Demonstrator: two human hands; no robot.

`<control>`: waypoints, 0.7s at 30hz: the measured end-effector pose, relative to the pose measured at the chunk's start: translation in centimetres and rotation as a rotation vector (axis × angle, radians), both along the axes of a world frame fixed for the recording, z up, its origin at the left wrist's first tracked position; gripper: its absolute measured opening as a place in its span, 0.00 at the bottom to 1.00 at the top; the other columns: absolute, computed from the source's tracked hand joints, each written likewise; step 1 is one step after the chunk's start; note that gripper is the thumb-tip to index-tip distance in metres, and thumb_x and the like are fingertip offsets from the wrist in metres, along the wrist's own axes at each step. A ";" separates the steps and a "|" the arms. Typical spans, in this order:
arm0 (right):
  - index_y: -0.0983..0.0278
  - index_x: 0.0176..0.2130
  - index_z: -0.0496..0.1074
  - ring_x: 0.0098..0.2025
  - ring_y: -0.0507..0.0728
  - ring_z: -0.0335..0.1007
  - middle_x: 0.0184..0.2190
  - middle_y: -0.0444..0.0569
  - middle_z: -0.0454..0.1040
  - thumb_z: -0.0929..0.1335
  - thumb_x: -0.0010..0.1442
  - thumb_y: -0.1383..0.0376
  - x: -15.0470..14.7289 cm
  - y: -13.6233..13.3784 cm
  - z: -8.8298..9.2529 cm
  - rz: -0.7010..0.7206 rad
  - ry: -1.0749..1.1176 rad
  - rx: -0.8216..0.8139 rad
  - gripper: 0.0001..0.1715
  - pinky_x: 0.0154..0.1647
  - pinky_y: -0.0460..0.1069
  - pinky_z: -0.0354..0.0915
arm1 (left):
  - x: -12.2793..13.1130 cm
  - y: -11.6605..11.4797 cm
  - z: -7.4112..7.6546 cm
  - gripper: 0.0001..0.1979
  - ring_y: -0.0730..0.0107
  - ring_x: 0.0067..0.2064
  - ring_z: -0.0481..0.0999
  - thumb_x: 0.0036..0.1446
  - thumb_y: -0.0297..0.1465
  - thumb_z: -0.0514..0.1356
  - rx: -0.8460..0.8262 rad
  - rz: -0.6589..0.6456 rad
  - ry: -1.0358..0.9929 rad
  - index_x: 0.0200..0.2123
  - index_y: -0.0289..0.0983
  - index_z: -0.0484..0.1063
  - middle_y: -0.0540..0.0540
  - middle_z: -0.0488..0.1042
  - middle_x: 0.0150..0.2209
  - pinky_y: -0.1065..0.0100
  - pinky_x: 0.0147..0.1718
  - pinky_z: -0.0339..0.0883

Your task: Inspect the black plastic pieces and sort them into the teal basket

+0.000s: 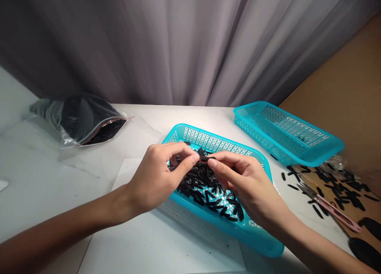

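Note:
Between them, my left hand (162, 173) and my right hand (245, 179) pinch a small, slender black piece (204, 158), each with thumb and fingertips at one end. What the piece is made of I cannot make out. Directly beneath is a turquoise perforated plastic basket (208, 222), its floor strewn with many similar black pieces (196, 182), thickest toward the left. My forearms reach in over its near side, and my hands hide part of the heap and the far wall.
A clear zip bag (86, 117) full of black pieces lies with its mouth parted at back left. A second turquoise basket (285, 137) stands at back right. Pink-handled scissors (336, 212) lie among scattered black pieces at right. A white board (119, 246) is under the near basket.

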State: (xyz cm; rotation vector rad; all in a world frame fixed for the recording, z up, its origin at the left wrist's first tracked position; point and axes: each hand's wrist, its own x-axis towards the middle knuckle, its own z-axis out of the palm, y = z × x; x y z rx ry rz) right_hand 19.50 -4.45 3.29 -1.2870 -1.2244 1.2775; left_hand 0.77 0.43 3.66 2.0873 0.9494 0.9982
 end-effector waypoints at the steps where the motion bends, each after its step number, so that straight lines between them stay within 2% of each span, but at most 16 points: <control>1: 0.62 0.32 0.77 0.22 0.49 0.47 0.18 0.38 0.57 0.73 0.60 0.54 0.0 0.0 0.0 -0.001 -0.012 -0.001 0.14 0.22 0.48 0.46 | 0.0 0.0 0.0 0.08 0.79 0.29 0.71 0.63 0.29 0.62 0.017 0.005 -0.008 0.31 0.39 0.77 0.57 0.77 0.27 0.74 0.30 0.63; 5: 0.62 0.31 0.78 0.22 0.50 0.48 0.18 0.39 0.58 0.73 0.60 0.55 0.1 0.1 0.1 0.009 -0.038 0.005 0.13 0.23 0.48 0.47 | -0.2 0.0 0.1 0.06 0.76 0.30 0.73 0.63 0.28 0.61 0.088 0.031 -0.043 0.33 0.38 0.77 0.55 0.79 0.29 0.73 0.31 0.65; 9: 0.61 0.28 0.76 0.22 0.50 0.46 0.18 0.39 0.56 0.72 0.62 0.56 0.1 0.1 0.0 0.040 -0.010 -0.005 0.14 0.23 0.49 0.47 | 0.0 0.1 -0.2 0.07 0.76 0.30 0.73 0.63 0.28 0.62 0.086 0.035 -0.039 0.31 0.38 0.77 0.54 0.78 0.28 0.73 0.30 0.65; 12: 0.61 0.22 0.67 0.23 0.50 0.44 0.18 0.38 0.54 0.72 0.61 0.56 0.0 0.1 0.0 0.055 0.021 -0.023 0.21 0.23 0.49 0.47 | 0.2 0.0 -0.5 0.06 0.74 0.31 0.75 0.62 0.29 0.63 0.065 0.008 -0.039 0.32 0.38 0.78 0.53 0.80 0.29 0.73 0.30 0.66; 15: 0.61 0.20 0.60 0.23 0.50 0.44 0.18 0.38 0.53 0.72 0.61 0.56 -0.1 0.0 0.0 0.063 0.022 -0.029 0.26 0.23 0.49 0.46 | 0.2 0.0 -0.6 0.04 0.73 0.34 0.77 0.61 0.29 0.64 0.035 -0.014 -0.054 0.33 0.38 0.78 0.53 0.81 0.31 0.73 0.31 0.67; 18: 0.62 0.20 0.62 0.23 0.50 0.43 0.18 0.38 0.53 0.72 0.62 0.55 -0.2 0.0 0.1 0.066 0.033 -0.032 0.25 0.23 0.49 0.45 | 0.3 0.0 -0.7 0.03 0.74 0.33 0.77 0.61 0.29 0.64 0.063 0.001 -0.061 0.33 0.39 0.79 0.53 0.81 0.31 0.73 0.32 0.67; 21: 0.62 0.23 0.68 0.23 0.50 0.43 0.18 0.38 0.54 0.71 0.63 0.55 -0.1 -0.1 0.1 0.063 0.056 -0.046 0.21 0.23 0.49 0.45 | 0.3 -0.1 -0.7 0.04 0.76 0.32 0.75 0.62 0.29 0.63 0.053 0.030 -0.054 0.33 0.38 0.78 0.54 0.81 0.31 0.74 0.30 0.66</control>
